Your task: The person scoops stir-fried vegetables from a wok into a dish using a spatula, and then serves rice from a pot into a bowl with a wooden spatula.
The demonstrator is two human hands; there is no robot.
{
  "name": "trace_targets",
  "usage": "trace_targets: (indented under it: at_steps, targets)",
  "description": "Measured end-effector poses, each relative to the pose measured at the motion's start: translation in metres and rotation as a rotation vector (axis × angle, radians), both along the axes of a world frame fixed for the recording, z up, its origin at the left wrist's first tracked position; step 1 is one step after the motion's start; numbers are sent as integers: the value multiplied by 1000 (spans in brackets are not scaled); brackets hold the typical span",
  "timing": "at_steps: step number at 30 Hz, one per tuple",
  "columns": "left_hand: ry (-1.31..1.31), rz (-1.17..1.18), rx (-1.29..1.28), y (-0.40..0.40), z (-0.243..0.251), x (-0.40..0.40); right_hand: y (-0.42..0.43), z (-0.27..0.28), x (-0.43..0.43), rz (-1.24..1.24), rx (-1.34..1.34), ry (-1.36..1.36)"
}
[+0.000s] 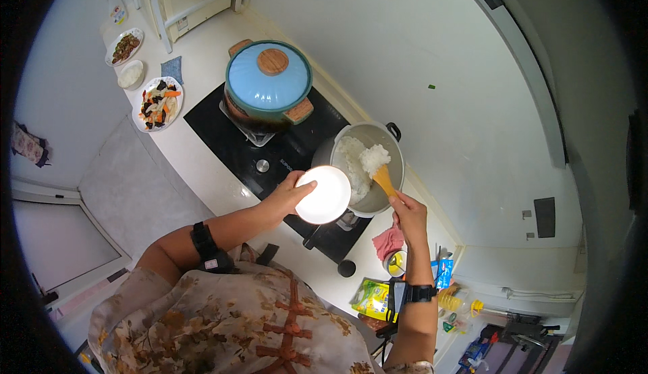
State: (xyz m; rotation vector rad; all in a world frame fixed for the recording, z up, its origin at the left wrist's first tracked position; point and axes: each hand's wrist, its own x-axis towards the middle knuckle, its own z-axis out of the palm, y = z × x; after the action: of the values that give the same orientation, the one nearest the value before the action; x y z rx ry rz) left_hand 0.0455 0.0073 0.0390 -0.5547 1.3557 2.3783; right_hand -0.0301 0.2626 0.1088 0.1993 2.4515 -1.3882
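My left hand (288, 194) grips a white bowl (323, 195) by its rim, thumb on top; the bowl looks empty, though its inside is overexposed. In my right hand (409, 214) is a wooden rice paddle (385, 181) with a clump of cooked rice (374, 158) on its blade. The paddle is over an open metal pot (400, 164) that holds more white rice (352, 156). The bowl is beside the pot's near left rim, partly in front of it.
A blue-lidded pot (268, 83) stands on the black cooktop (207, 116). Plates of vegetables (159, 104) and meat (125, 48) and a bowl of rice (131, 75) line the counter's left. A pink cloth (389, 242), packets and an oil bottle (453, 301) lie at right.
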Motion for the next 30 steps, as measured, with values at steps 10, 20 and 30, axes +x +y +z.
trace_targets:
  at_steps: [10, 20, 30]
  targets:
    - [102, -98, 88, -5, 24, -2, -16, 15, 71, 189, 178, 345]
    - [94, -172, 84, -5, 14, 4, -49, 18, 89, 430, 643, 836]
    - [58, -155, 54, -5, 10, 8, -47, 13, 93, 371, 548, 847]
